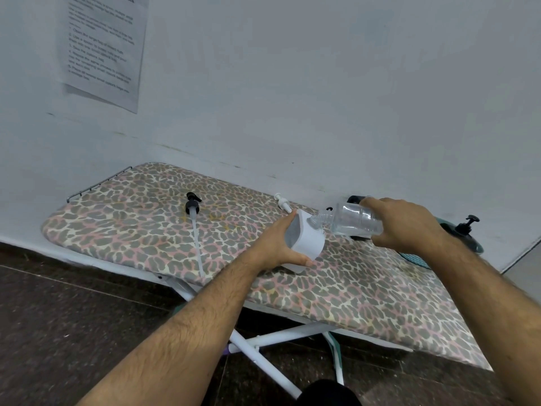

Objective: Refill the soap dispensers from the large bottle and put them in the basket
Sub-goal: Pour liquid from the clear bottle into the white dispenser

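My left hand (pixel 281 247) grips a white soap dispenser body (pixel 307 238), tilted, its base on the leopard-print ironing board (pixel 146 230). My right hand (pixel 409 227) holds a clear plastic bottle (pixel 351 219) tipped on its side, its neck at the dispenser's opening. A little clear liquid lies in the bottle. A black pump head with a long clear tube (pixel 194 227) lies on the board to the left. A white pump head (pixel 282 202) lies behind the dispenser. A black pump dispenser (pixel 465 227) stands in a dark basket (pixel 456 232) at the right, partly hidden by my right hand.
The board stands against a white wall, on white crossed legs (pixel 263 344) over a dark floor. A printed sheet (pixel 102 45) hangs on the wall at upper left. A wire rack (pixel 96 183) ends the board at the far left. A teal patterned cloth (pixel 415 259) lies beneath the basket.
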Action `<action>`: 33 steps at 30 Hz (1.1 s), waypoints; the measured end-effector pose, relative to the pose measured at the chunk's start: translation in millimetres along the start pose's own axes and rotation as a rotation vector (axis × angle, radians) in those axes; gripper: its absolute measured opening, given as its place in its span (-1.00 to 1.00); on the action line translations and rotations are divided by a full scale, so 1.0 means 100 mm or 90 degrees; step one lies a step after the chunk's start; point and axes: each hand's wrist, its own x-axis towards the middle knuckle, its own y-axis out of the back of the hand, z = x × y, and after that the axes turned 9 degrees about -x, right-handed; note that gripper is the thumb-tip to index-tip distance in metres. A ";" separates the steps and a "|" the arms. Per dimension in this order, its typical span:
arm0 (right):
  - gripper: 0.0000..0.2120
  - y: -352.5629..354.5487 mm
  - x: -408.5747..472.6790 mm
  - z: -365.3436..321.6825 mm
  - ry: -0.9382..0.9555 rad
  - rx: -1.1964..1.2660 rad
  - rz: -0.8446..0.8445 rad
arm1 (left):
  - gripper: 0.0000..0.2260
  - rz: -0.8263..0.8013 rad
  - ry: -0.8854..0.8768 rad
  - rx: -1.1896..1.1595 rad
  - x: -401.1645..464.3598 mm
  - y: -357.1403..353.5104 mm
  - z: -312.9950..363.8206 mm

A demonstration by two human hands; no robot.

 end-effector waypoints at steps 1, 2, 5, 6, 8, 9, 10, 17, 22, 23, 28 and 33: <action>-0.37 0.00 0.00 0.00 0.000 -0.002 0.000 | 0.08 0.000 0.001 0.000 0.00 0.00 0.00; -0.37 0.00 0.00 0.00 0.001 -0.004 0.001 | 0.09 0.001 0.004 0.000 0.00 0.00 -0.01; -0.36 0.00 0.01 -0.01 -0.001 -0.008 0.004 | 0.10 0.001 0.007 0.000 0.00 0.00 -0.01; -0.37 0.00 0.02 -0.01 -0.001 -0.008 0.005 | 0.10 0.001 0.006 0.001 0.00 0.00 -0.01; -0.37 0.00 0.02 -0.01 -0.001 -0.007 0.006 | 0.09 0.002 0.003 0.004 0.00 0.00 -0.01; -0.38 0.00 0.02 0.00 -0.001 -0.007 0.006 | 0.08 0.004 0.003 0.005 0.00 0.00 -0.01; -0.38 0.00 0.02 0.00 0.000 -0.005 0.006 | 0.08 0.005 0.003 0.005 0.00 0.00 -0.01; -0.37 0.00 0.02 -0.02 0.003 0.003 0.005 | 0.08 0.005 0.001 -0.009 -0.02 0.00 0.00; -0.35 -0.03 -0.01 -0.04 -0.011 0.023 0.000 | 0.07 0.005 0.003 -0.013 -0.03 0.00 0.00; -0.34 -0.05 -0.02 -0.04 -0.013 0.032 0.000 | 0.06 0.004 0.002 -0.017 -0.04 0.00 0.01; -0.30 -0.19 -0.04 -0.06 -0.018 0.090 0.004 | 0.05 -0.001 0.002 -0.022 -0.05 0.03 0.01; -0.32 -0.28 -0.07 -0.10 -0.029 0.170 0.003 | -0.05 -0.004 -0.010 -0.036 -0.06 0.04 0.02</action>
